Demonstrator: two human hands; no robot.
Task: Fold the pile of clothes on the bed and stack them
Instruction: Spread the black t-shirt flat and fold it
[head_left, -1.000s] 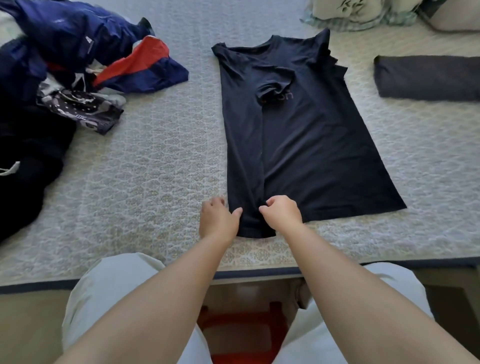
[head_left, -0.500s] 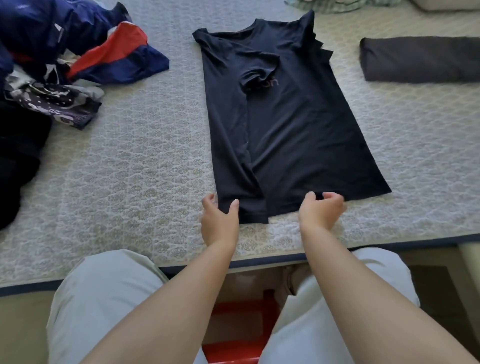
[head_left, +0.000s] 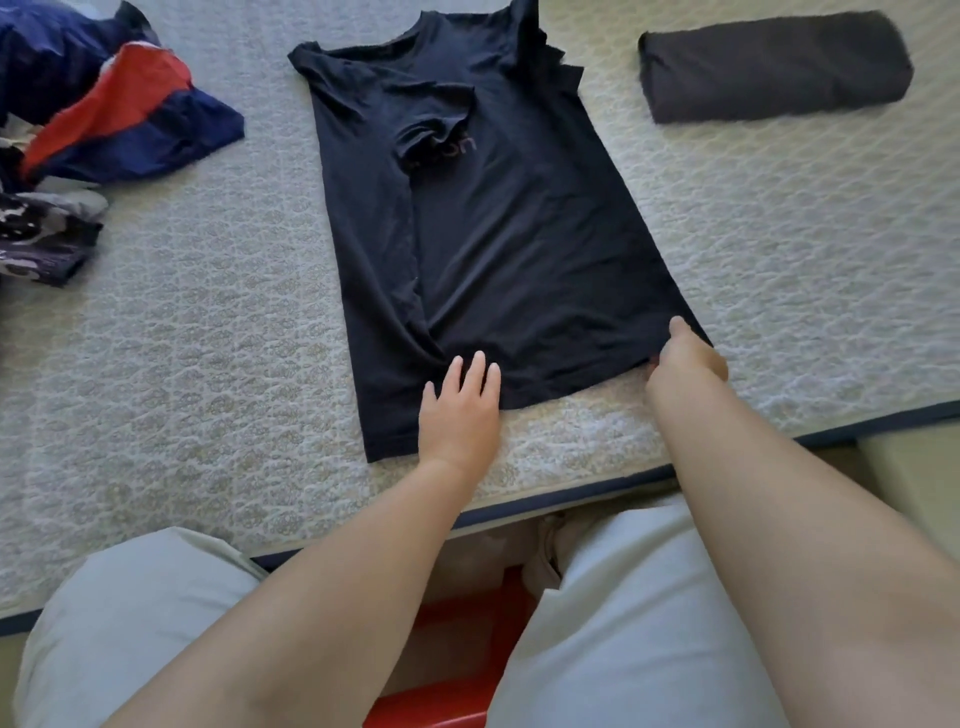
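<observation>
A black T-shirt (head_left: 509, 249) lies flat on the bed (head_left: 208, 364), its left side and sleeve folded over the front. My left hand (head_left: 460, 410) rests flat on the bottom hem near the fold, fingers straight. At the hem's right corner my right hand (head_left: 685, 358) pinches the cloth, thumb on top. A folded dark grey garment (head_left: 774, 65) lies at the far right. The unfolded pile, a navy and red piece (head_left: 130, 119) and a patterned one (head_left: 41, 239), sits at the far left.
The bed's near edge (head_left: 571, 491) runs across just in front of my knees. Something red (head_left: 457, 649) stands on the floor between my legs. Patterned bedcover shows between the shirt and the pile on the left.
My right hand moved right along the hem from the middle to the right corner and took hold of it. My left hand opened and laid itself flat on the hem.
</observation>
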